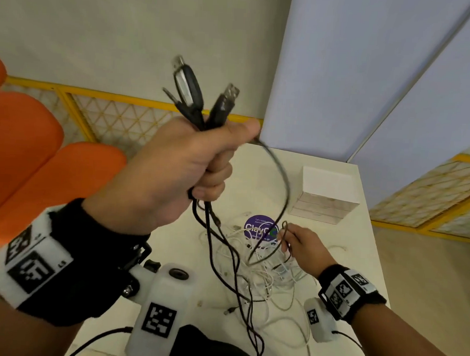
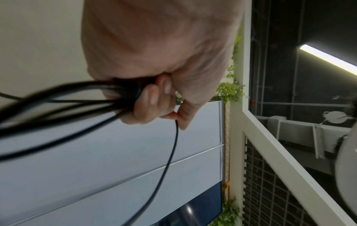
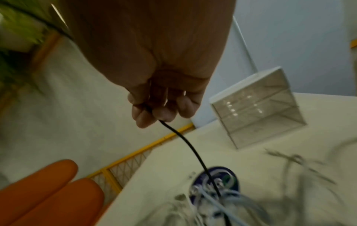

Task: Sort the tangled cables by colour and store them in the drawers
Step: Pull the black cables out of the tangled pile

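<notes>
Cables: black cables bunched in left hand, fist clamped round them, raised above the table; connector ends stick up out of the fist, tilted slightly apart, leads hang down w/ long axis approx. vertical into the heap. One thin black lead arcs from the fist over & down to right hand, which pinches it betw. thumb & fingertip just above the pile; right wrist view confirms the pinch, lead running down from the fingers into the tangle. White cables lie on the table in a loose knot, partly over a purple round sticker, no single direction, black leads threaded through them.

Progress (judged): early–mid. Black group partly gathered but lower lengths not yet free of the white heap; white group not yet collected. Drawer unit sits at far side of table, well apart from the pile, drawers appear closed & look empty in the right wrist view, i.e. nothing stored so far. Left to do: free the blacks, gather the whites, open drawers, stow each colour
</notes>
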Motion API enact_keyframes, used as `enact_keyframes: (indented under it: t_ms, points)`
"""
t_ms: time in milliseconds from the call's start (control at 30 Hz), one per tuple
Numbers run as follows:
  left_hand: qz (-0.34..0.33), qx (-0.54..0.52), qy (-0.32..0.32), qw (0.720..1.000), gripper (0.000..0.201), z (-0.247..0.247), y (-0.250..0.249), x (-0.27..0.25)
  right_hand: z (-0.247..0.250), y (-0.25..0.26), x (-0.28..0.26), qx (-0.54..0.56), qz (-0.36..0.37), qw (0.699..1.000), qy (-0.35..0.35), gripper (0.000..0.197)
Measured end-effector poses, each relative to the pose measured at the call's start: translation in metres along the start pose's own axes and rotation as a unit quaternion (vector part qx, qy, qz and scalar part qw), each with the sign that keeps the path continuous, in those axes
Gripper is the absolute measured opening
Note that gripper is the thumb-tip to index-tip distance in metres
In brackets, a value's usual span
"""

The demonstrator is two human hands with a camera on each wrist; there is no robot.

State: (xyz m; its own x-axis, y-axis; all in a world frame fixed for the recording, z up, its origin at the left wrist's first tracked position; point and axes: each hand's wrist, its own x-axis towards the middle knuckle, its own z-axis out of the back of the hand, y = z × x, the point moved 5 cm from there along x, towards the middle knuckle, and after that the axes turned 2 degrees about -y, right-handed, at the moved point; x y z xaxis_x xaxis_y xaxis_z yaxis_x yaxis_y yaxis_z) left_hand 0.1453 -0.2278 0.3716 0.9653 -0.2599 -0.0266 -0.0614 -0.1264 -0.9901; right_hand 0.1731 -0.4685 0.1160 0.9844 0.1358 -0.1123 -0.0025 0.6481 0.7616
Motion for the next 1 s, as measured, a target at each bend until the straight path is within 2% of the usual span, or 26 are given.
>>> enact_keyframes:
  t_ms: [133, 233, 367, 500, 700, 867, 1000]
  points:
    - [0.094, 0.05, -0.028, 0.994, 0.043, -0.001, 0.038, 0.01, 0.024, 0.055, -0.007, 0.009, 0.062, 0.998, -0.019, 0.03]
    - [0.159, 0.089, -0.024, 0.983, 0.035, -0.007, 0.067, 0.015, 0.039, 0.103, -0.019, -0.001, 0.117, 0.993, -0.014, 0.024]
    - [0.183, 0.137, -0.024, 0.973, 0.031, -0.016, 0.089, 0.018, 0.053, 0.15, -0.04, 0.0, 0.171, 0.985, -0.003, 0.017]
    - [0.177, 0.187, 0.041, 0.965, 0.036, -0.024, 0.093, 0.017, 0.066, 0.159, -0.052, 0.046, 0.154, 0.987, -0.005, 0.02]
    - [0.182, 0.207, 0.128, 0.953, 0.025, -0.022, 0.098, 0.013, 0.079, 0.128, -0.065, 0.189, 0.061, 0.98, 0.0, 0.02]
    - [0.18, 0.192, 0.151, 0.953, 0.021, -0.038, 0.105, 0.008, 0.084, 0.122, -0.074, 0.265, 0.049, 0.963, 0.015, 0.015]
    - [0.185, 0.118, 0.12, 0.968, 0.036, -0.049, 0.11, 0.013, 0.079, 0.124, -0.076, 0.299, 0.049, 0.953, 0.028, 0.015]
